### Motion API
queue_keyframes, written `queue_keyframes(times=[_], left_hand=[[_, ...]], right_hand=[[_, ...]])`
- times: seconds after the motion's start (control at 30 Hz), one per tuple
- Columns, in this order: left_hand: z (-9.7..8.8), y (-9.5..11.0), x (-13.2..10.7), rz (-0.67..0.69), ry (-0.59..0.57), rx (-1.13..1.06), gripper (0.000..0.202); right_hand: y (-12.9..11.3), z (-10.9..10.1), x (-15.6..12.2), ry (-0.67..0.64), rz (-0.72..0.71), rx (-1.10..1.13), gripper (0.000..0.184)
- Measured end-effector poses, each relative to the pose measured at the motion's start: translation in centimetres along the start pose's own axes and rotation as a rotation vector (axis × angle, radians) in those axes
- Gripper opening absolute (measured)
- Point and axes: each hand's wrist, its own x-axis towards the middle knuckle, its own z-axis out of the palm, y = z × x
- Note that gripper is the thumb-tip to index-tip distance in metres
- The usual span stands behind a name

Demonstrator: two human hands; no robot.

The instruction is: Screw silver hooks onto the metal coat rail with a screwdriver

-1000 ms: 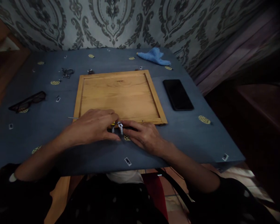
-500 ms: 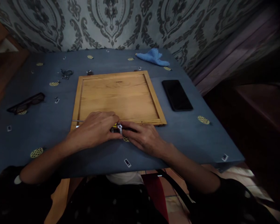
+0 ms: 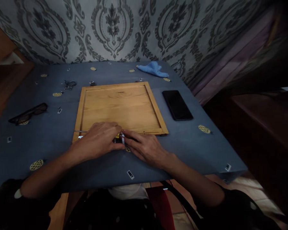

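A wooden panel (image 3: 120,105) with a raised frame lies flat on the table. Over its near edge my left hand (image 3: 98,140) is closed around what looks like a screwdriver (image 3: 80,131). Its thin metal shaft sticks out to the left, and a bit of yellow shows by the fingertips; the rest is hidden in the palm. A small silver metal fitting (image 3: 122,138) sits between the fingertips of both hands at the panel's near edge. My right hand (image 3: 145,145) has its fingers closed against the fitting's right side. A shiny bit (image 3: 80,137) shows under my left wrist.
On the blue patterned tablecloth (image 3: 105,174), a black phone (image 3: 177,105) lies right of the panel. Behind it is a blue cloth (image 3: 153,69). Dark glasses (image 3: 28,113) and small metal pieces (image 3: 69,84) lie to the left. A patterned curtain (image 3: 114,28) hangs behind the table.
The view has tilted slightly up, so everything sits lower. Both hands stay at the panel's near edge around the fitting, which appears turned a little.
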Motion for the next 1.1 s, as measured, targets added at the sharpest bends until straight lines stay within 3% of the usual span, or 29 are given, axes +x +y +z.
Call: queue_keyframes(times=[0.23, 0.3, 0.4, 0.5, 0.57, 0.67, 0.8, 1.1], left_hand=[[-0.7, -0.6, -0.3, 0.002, 0.025, 0.011, 0.036], [-2.0, -1.2, -0.8, 0.006, 0.117, -0.011, 0.033], [-4.8, -1.4, -1.8, 0.107, 0.369, -0.129, 0.021], [-7.3, -0.4, -2.4, 0.138, 0.473, -0.236, 0.016], [-8.0, 0.6, -2.4, 0.164, 0.496, -0.289, 0.018], [-7.9, 1.6, -1.8, 0.22, 0.466, -0.29, 0.02], [-7.2, 1.7, -1.1, 0.198, 0.396, -0.263, 0.024], [-6.4, 1.4, -0.7, 0.17, 0.412, -0.317, 0.022]], right_hand=[[0.0, 0.1, 0.1, -0.018, 0.004, -0.054, 0.028], [0.0, 0.0, 0.1, -0.028, 0.017, -0.057, 0.03], [0.0, 0.1, 0.0, -0.022, 0.02, -0.045, 0.033], [0.1, 0.3, -0.1, -0.014, 0.021, -0.038, 0.033], [0.1, 0.4, -0.1, -0.012, 0.026, -0.043, 0.033], [0.1, 0.5, -0.1, -0.018, 0.034, -0.049, 0.032], [0.1, 0.4, -0.1, -0.016, 0.032, -0.048, 0.031], [0.2, 0.3, 0.0, -0.018, 0.029, -0.046, 0.034]])
